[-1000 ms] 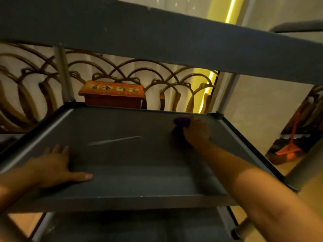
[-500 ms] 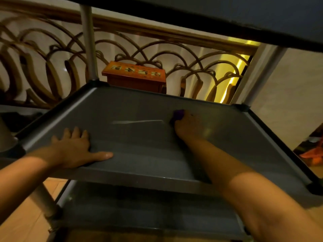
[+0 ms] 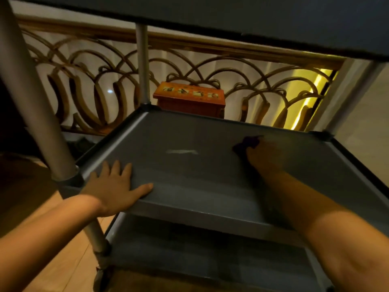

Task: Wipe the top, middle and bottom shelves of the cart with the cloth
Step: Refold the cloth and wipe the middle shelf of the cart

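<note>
The grey cart's middle shelf fills the centre of the head view, with the dark underside of the top shelf above and the bottom shelf below. My right hand presses a purple cloth onto the middle shelf near its far right corner; most of the cloth is hidden under the fingers. My left hand lies flat, fingers spread, on the shelf's near left edge, holding nothing. A pale streak marks the shelf's middle.
Grey cart posts stand at the left, at the back and at the right. Behind the cart are an orange wooden box and a curved metal railing. Wooden floor lies below left.
My view has dropped and shifted, so the near left post now shows. My right hand with the cloth has moved from the shelf's middle toward the far right. My left hand stays flat on the near edge.
</note>
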Tool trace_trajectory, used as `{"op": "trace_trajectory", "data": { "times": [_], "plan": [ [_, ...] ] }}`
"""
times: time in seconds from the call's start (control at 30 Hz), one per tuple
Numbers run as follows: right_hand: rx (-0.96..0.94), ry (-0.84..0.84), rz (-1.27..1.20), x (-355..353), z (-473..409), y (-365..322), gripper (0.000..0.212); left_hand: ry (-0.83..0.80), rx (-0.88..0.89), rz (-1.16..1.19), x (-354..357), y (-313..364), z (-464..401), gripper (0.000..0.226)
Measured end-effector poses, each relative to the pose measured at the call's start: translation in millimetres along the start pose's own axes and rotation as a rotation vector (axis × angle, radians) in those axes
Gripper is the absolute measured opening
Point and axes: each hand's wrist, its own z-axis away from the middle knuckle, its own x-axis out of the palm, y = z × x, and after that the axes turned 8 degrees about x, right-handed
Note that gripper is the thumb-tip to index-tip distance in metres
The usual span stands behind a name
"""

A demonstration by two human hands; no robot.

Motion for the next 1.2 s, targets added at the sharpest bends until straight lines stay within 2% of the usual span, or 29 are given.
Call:
{"op": "trace_trajectory", "data": {
  "times": [0.1, 0.33, 0.53, 0.6, 0.67, 0.77, 0.87, 0.97, 1.03, 1.13, 1.2],
  "plan": [
    [-0.026, 0.050, 0.069, 31, 17, -30, 0.058, -0.010, 0.000, -0.081, 4, 4, -8, 0.104],
    [-0.355, -0.087, 0.145, 119, 94, -133, 0.063, -0.021, -0.016, -0.063, 6, 1, -12, 0.105],
    [-0.438, -0.201, 0.144, 91, 74, -122, 0.067, -0.037, 0.026, 0.065, -8, -17, -6, 0.115],
    [-0.419, -0.087, 0.216, 77, 61, -117, 0.068, -0.049, 0.031, 0.089, -14, -30, -6, 0.115],
    [-0.412, -0.008, 0.225, 75, 57, -121, 0.060, -0.041, 0.040, 0.044, -11, -37, -5, 0.110],
    [-0.426, -0.096, 0.193, 88, 63, -136, 0.041, -0.025, 0.052, -0.028, -1, -31, -5, 0.105],
    [-0.438, -0.081, 0.218, 115, 80, -157, 0.043, -0.032, 0.053, -0.040, 2, -34, -9, 0.107],
    [-0.530, -0.054, 0.196, 131, 91, -169, 0.047, -0.043, 0.063, -0.057, 2, -37, -13, 0.106],
    [-0.596, -0.139, 0.138, 127, 88, -167, 0.048, -0.038, 0.067, -0.063, 2, -38, -13, 0.106],
    [-0.749, -0.373, 0.006, 110, 94, -152, 0.040, -0.051, 0.064, -0.046, 2, -42, -14, 0.110],
    [-0.812, -0.488, -0.031, 96, 111, -136, 0.038, -0.070, 0.054, -0.005, 1, -40, -12, 0.120]
  ]
}}
